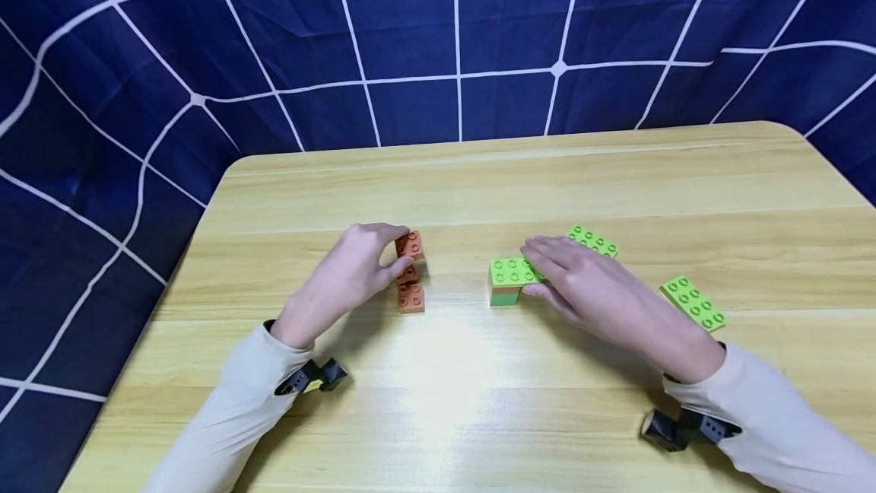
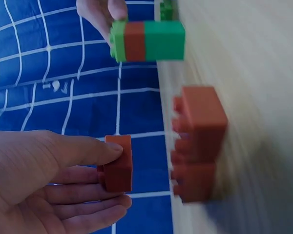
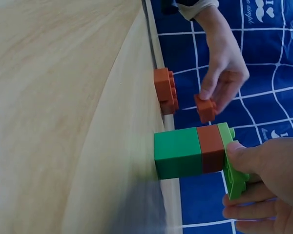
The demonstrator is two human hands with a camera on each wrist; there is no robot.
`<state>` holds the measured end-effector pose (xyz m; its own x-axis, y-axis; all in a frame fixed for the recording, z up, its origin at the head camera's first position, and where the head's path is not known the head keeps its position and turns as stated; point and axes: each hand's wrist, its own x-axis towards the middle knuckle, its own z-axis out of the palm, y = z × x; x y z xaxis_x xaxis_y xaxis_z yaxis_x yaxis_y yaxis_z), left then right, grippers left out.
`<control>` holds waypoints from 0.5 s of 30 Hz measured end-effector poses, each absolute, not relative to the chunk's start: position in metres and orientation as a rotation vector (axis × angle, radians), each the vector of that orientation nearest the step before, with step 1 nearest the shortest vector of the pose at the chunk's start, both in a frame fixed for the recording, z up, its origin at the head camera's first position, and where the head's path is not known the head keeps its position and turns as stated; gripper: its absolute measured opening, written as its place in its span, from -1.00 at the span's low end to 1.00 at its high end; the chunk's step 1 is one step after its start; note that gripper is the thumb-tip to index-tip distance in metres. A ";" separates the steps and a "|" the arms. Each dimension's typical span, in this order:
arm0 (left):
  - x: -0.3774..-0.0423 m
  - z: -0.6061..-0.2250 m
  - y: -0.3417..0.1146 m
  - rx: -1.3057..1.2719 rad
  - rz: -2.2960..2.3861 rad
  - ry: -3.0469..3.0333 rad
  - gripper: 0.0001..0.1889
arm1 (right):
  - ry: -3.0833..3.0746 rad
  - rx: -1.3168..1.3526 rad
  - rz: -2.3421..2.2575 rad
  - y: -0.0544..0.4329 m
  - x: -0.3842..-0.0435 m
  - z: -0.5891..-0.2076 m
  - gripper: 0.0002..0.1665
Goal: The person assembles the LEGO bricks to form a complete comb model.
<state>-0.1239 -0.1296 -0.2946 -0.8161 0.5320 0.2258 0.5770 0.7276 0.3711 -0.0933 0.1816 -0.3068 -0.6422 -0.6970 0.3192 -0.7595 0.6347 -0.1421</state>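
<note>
My left hand [image 1: 352,265] pinches a reddish-brown toy building brick [image 2: 118,168] between thumb and fingers, raised off the table. Below it on the tabletop are two more reddish-brown bricks [image 2: 205,122], standing side by side with studs up. To the right is a stack with a darker green block [image 3: 178,152] at the bottom, a reddish-brown brick [image 3: 211,148] on that, and a thin light green studded plate [image 1: 506,271] on top. The plate juts out past the stack's right side, where my right hand [image 1: 588,284] grips it, thumb beneath and fingers over it.
Two other light green plates lie on the wooden table [image 1: 479,196]: one [image 1: 591,240] beyond my right hand, partly covered by it, and one [image 1: 693,303] further right. A dark blue cloth [image 1: 411,21] with white lines hangs behind the table.
</note>
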 end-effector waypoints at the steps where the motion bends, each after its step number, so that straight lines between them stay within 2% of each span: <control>1: -0.123 -0.292 -0.126 -0.923 -0.657 -2.820 -0.63 | -2.618 1.188 0.381 0.181 -0.093 -0.307 -0.43; 8: -0.118 -0.280 -0.107 -1.019 -0.683 -2.803 -0.65 | -2.595 1.181 0.317 0.180 -0.092 -0.308 -0.36; 15: -0.116 -0.275 -0.091 -1.103 -0.694 -2.786 -0.69 | -2.589 1.190 0.322 0.179 -0.091 -0.308 -0.41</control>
<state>-0.1163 -0.0908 -0.2754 -0.7410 0.6339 0.2216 0.6638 0.6415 0.3845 -0.0913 0.1794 -0.3077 -0.6248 -0.7051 0.3354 -0.7658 0.6372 -0.0869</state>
